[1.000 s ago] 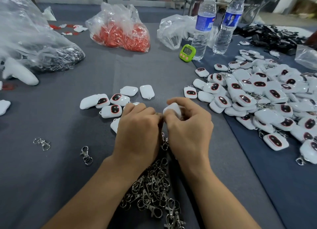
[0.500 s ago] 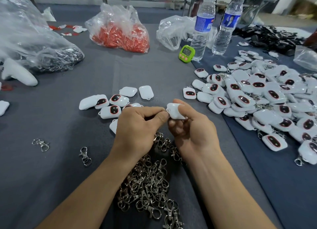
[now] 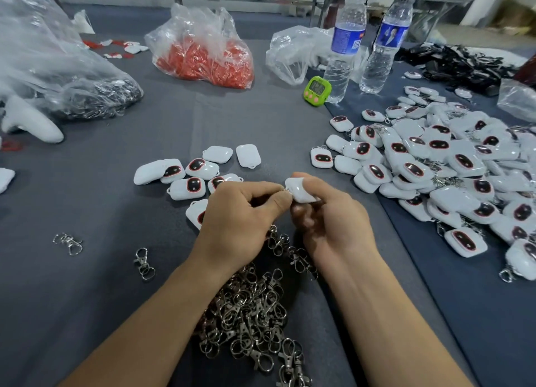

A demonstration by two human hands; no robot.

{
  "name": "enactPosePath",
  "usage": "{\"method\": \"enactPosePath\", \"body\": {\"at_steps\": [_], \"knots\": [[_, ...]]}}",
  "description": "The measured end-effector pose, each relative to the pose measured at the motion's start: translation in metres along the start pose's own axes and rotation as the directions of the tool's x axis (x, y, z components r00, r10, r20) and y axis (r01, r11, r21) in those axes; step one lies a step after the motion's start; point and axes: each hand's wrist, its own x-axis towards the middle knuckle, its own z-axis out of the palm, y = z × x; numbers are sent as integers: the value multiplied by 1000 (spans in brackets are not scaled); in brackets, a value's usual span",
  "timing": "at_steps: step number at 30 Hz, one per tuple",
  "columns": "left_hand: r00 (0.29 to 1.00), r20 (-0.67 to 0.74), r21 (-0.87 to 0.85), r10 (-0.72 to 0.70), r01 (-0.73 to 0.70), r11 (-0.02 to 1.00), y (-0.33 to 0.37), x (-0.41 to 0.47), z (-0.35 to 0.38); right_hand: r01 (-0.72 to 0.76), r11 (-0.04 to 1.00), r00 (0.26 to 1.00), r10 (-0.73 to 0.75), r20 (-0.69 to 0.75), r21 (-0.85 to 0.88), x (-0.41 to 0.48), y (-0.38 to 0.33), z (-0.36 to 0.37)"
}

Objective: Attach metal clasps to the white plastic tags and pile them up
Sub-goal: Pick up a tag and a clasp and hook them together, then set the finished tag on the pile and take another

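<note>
Right now we hold one white tag [image 3: 301, 190] just above the desk [image 3: 87, 299], at the middle of the view. Our right hand [image 3: 333, 227] is curled round it in a closed grip, thumb on top. Our left hand [image 3: 240, 215] meets the tag's left corner, its grip pinched tight, thumb against forefinger, on a bit of metal [image 3: 286, 189]. The fingers hide whatever hangs below.

Under and between our wrists lies a heap of metal clasps [image 3: 252, 314], and two loose clasps [image 3: 144, 260] sit apart to the left. Behind the left hand, a small cluster of tags [image 3: 191, 171] rests on the cloth, one of them partly covered by our knuckles. To the right spreads the big pile of tags [image 3: 449, 169], with chains showing among them.

Farther back stand a green timer [image 3: 317, 91] and two water bottles [image 3: 343, 44], near a bag of red parts [image 3: 203, 50] and a clear bag of metal pieces [image 3: 72, 90].
</note>
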Motion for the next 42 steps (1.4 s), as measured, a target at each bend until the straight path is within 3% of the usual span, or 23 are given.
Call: {"method": "enactPosePath", "body": {"at_steps": [2,4,7,9,10,12,13,14,16,18,20,21,22,24,26,29,32,34,35,38,42], "knots": [[998,35,-111,-45,49,993,2,1,1,-42,997,999,40,32,60,1,-1,-1],[998,47,-84,-46,50,995,2,1,0,-43,996,998,40,39,78,0,1,-1],[1000,-2,67,28,-28,997,1,1,-4,30,999,999,-30,20,14,-1,3,0],[989,13,319,149,-145,936,1,-1,-6,179,967,984,-179,20,-182,-2,6,0],[972,75,487,223,-230,843,1,-2,-7,295,886,953,-300,42,-357,-4,9,-1],[938,187,710,294,-335,619,7,-5,-8,486,555,837,-518,176,-676,-8,17,0],[933,210,754,293,-346,559,11,-6,-9,528,435,792,-562,238,-729,-10,20,0],[929,213,768,304,-351,535,13,-7,-9,542,411,782,-566,260,-733,-10,21,0],[927,191,765,322,-346,544,12,-9,-7,500,512,825,-528,203,-698,-7,18,0],[948,102,682,301,-287,672,6,-10,-3,425,668,882,-456,115,-611,-2,11,-1],[991,40,350,130,-136,927,4,-6,-2,314,857,947,-313,71,-409,0,6,-3],[998,60,141,37,-45,989,2,-3,-2,246,923,969,-236,68,-295,1,4,-4],[995,96,-6,-20,20,1000,2,-1,-1,183,962,983,-172,67,-201,1,2,-6],[989,136,-115,-57,72,991,3,2,-3,97,991,994,-91,63,-95,1,-1,-7],[991,134,-71,-27,37,997,4,2,-5,69,995,996,-64,62,-74,1,-3,-7],[985,99,268,142,-164,949,3,-3,-2,133,967,991,-131,23,-219,0,0,-6],[924,174,652,341,-368,663,3,-4,-3,202,911,978,-209,20,-359,-3,8,-3],[902,228,755,367,-402,518,2,-4,-4,185,924,982,-186,31,-335,-4,11,-2],[906,226,777,359,-389,494,3,-5,-4,173,927,985,-167,47,-333,-4,11,-2],[928,145,783,344,-320,533,0,-8,-1,129,909,989,-87,123,-396,-1,6,-5],[955,-70,622,287,-183,761,-2,-6,-1,87,894,978,6,207,-439,3,-4,-13]]}}
